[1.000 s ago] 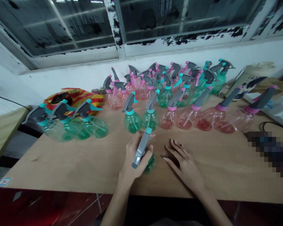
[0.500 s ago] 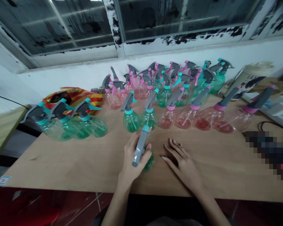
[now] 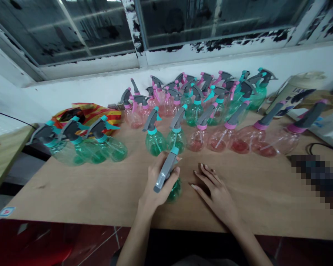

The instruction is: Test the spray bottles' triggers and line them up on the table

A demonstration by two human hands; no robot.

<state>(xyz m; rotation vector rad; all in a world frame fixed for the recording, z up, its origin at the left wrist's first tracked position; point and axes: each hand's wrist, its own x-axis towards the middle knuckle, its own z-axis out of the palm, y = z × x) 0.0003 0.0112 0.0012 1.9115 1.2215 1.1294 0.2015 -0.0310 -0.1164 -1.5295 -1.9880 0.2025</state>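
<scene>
My left hand (image 3: 158, 184) is wrapped round the neck of a green spray bottle (image 3: 175, 190). Its grey trigger head with a teal nozzle pokes up between thumb and fingers, the nozzle pointing away from me; the hand hides the trigger and most of the bottle's body. To the right, my right hand (image 3: 215, 188) lies on the wooden table (image 3: 94, 195) with fingers spread, holding nothing. Just beyond the hands stands a row of two green bottles (image 3: 155, 142) and several pink bottles (image 3: 197, 142), each with a little liquid at the bottom.
Three green spray bottles (image 3: 113, 149) stand at the left, before a red and yellow striped bag (image 3: 100, 114). Many pink and green bottles (image 3: 195, 111) crowd along the wall. A pale printed container (image 3: 294, 90) and a black cable (image 3: 312, 146) are at the right.
The held bottle's spray head has turned and tilted slightly, its nozzle shifting a little to the right. My right hand stays in place.
</scene>
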